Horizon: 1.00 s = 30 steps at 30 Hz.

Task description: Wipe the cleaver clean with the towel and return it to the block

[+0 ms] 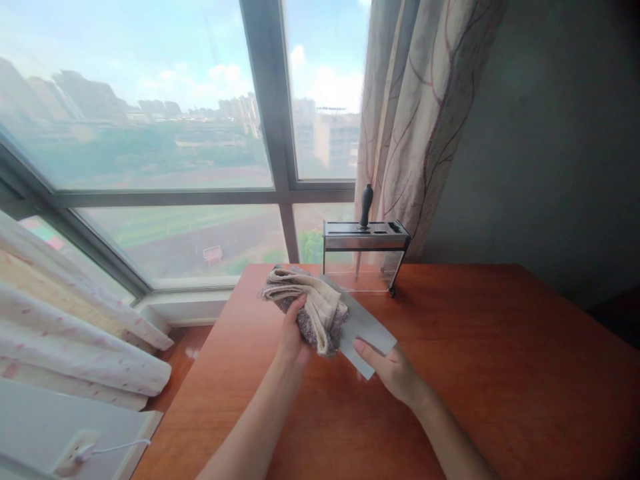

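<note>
Room: a corner by a large window [165, 133] with grey frames, city haze and green ground beyond; a patterned curtain [420, 113] hangs at its right edge against a dark wall.

Surface: a reddish-brown wooden table [500, 373], bare over most of its right half.

Item — knife holder [364, 257]: metal-topped, clear-sided, at the table's far edge just in front of the curtain; one black handle [367, 203] stands upright in a slot.

Item — white bedding or fabric [75, 333], lower left, off the table; below it a white outlet with a cord [83, 452].

Item — folded cloth [310, 303]: beige and grey, bunched, held above the table's near-centre, lying over one end of a flat grey blade [365, 330].

Left hand [295, 340]: forearm rising from below, fingers closed around the cloth from underneath, pressing it on the blade.

Right hand [393, 370]: forearm entering from the lower right, thumb on top of the blade's near edge — gripping it; the handle is hidden.

Nothing stands between the hands and the holder.
</note>
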### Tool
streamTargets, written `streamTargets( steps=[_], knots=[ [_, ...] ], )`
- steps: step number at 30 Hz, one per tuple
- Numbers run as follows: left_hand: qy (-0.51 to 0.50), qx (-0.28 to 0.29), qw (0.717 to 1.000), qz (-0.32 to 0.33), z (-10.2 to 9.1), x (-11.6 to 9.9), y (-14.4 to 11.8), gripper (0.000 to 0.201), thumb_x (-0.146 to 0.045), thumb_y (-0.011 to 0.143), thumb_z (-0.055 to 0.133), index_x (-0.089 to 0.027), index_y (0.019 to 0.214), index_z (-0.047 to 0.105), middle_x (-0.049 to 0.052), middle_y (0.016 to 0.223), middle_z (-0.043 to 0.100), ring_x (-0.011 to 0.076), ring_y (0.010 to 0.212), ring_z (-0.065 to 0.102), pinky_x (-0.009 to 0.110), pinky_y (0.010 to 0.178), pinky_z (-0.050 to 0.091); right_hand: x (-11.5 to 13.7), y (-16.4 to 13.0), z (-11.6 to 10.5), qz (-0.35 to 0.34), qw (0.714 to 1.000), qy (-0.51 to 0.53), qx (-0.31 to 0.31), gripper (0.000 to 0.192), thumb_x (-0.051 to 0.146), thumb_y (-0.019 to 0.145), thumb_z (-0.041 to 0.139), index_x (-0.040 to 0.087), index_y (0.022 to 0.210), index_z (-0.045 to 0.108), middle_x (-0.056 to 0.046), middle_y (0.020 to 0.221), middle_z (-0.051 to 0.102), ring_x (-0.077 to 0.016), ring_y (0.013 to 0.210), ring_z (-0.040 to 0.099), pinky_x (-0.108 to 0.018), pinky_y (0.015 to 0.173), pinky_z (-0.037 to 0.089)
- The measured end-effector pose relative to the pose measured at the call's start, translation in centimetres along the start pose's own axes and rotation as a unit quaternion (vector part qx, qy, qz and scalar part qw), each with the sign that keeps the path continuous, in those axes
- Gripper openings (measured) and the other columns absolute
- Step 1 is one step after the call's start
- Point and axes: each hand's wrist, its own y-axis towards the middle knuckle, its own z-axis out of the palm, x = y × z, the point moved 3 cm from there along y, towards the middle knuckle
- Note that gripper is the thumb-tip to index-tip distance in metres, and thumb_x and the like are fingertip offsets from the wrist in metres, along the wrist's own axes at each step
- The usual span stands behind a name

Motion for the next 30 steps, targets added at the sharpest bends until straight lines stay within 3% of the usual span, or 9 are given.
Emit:
streamTargets(
  steps=[7,16,20,24,30],
  knots=[
    [-0.021,0.006,0.999,0.039,0.3,-1.4,0.6,0.02,-0.017,0.079,0.064,-0.014,0.099,0.067,0.006,0.087,0.075,0.022,0.084,0.072,0.033,0.083,0.057,0.5,-0.4,-0.9,0.004,0.999,-0.034,0.01,0.03,0.035,0.086,0.064,0.018,0.062,0.067,0.002,0.05,0.06,-0.0114,0.045,0.052,-0.022,0.045,0.038],
    [-0.025,0.001,0.995,0.092,-0.1,-3.4,1.4,0.03,-0.017,0.08,0.063,-0.015,0.11,0.065,0.004,0.089,0.075,0.0182,0.078,0.071,0.031,0.086,0.055,1.3,-0.9,-1.4,0.021,0.999,-0.018,0.035,0.028,0.036,0.084,0.066,0.019,0.062,0.069,0.001,0.051,0.062,-0.0123,0.046,0.052,-0.023,0.045,0.039],
    [-0.023,-0.013,0.992,0.126,-0.3,-4.2,1.5,0.027,-0.018,0.08,0.062,-0.016,0.106,0.067,0.004,0.088,0.074,0.0185,0.08,0.071,0.03,0.082,0.056,1.0,-0.9,-1.5,0.057,0.998,0.003,0.041,0.037,0.041,0.083,0.066,0.017,0.054,0.066,0.0,0.045,0.06,-0.0099,0.041,0.049,-0.021,0.04,0.035],
    [-0.041,0.031,0.988,0.145,-0.4,-4.9,1.5,0.025,-0.028,0.084,0.06,-0.019,0.106,0.068,0.004,0.092,0.074,0.0198,0.086,0.07,0.032,0.084,0.055,0.3,-0.8,-2.1,0.102,0.992,0.075,0.004,0.037,0.045,0.079,0.068,0.014,0.059,0.063,0.001,0.04,0.056,-0.0084,0.032,0.047,-0.018,0.032,0.028],
    [-0.05,0.043,0.986,0.155,-0.6,-5.2,1.6,0.031,-0.036,0.086,0.058,-0.018,0.11,0.067,0.005,0.098,0.073,0.0208,0.092,0.069,0.032,0.089,0.052,0.1,-1.3,-3.1,0.104,0.982,0.149,-0.058,0.03,0.04,0.072,0.074,0.016,0.064,0.058,0.006,0.043,0.05,-0.0074,0.03,0.044,-0.017,0.028,0.03]
  ],
)
